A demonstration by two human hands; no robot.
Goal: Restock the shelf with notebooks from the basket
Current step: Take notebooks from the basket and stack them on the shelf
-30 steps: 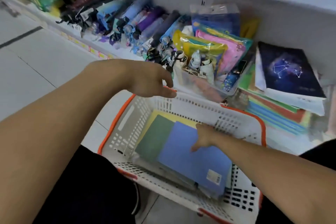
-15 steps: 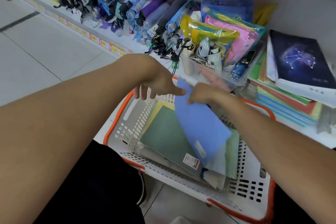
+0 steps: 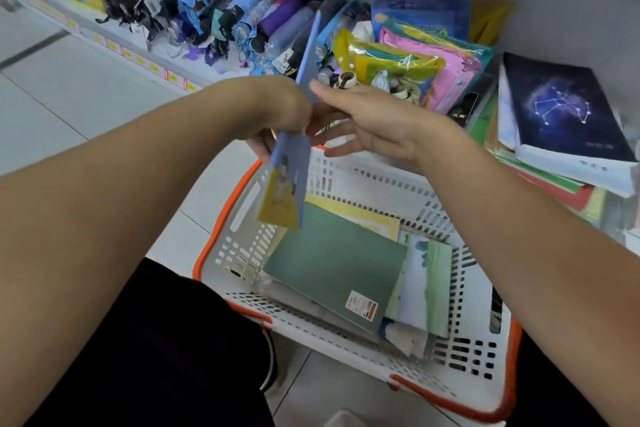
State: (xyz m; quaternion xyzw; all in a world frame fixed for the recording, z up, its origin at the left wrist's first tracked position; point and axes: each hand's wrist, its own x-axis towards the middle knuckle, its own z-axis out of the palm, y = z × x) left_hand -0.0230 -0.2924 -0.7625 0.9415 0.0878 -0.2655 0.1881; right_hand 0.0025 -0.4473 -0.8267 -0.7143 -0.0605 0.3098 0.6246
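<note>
While my left hand [image 3: 277, 114] grips the blue notebook [image 3: 289, 170] at about its middle, fingers curled round its edge, the notebook stands nearly upright and edge-on to me above the far left corner of the basket [image 3: 346, 180]. Its lower end, with a yellow picture on the cover, hangs over the basket's rim at about 10 o'clock from the basket's middle; its upper end points toward 12 o'clock, in front of the umbrellas [image 3: 242, 17] on the shelf [image 3: 114, 45].

My right hand [image 3: 374, 125] is just to the 3 o'clock side of the notebook, palm turned toward it, fingers straight and spread apart. The fingertips lie close to the cover, but I cannot tell whether they touch it. That hand holds nothing.

Down in the basket a green notebook [image 3: 332, 267] lies flat on top of the pile, a price sticker at its near right corner. A yellow notebook [image 3: 367, 218] shows from under it at 12 o'clock, and a pale green and white notebook [image 3: 429, 284] sticks out at 3 o'clock.

On the shelf at 2 o'clock from the basket sits a stack of notebooks [image 3: 554, 180], the top one dark with a star pattern [image 3: 561, 107]. Between that stack and the umbrellas, at 12 o'clock from my right hand, are bright plastic packets [image 3: 415, 59] in yellow, pink and blue.
</note>
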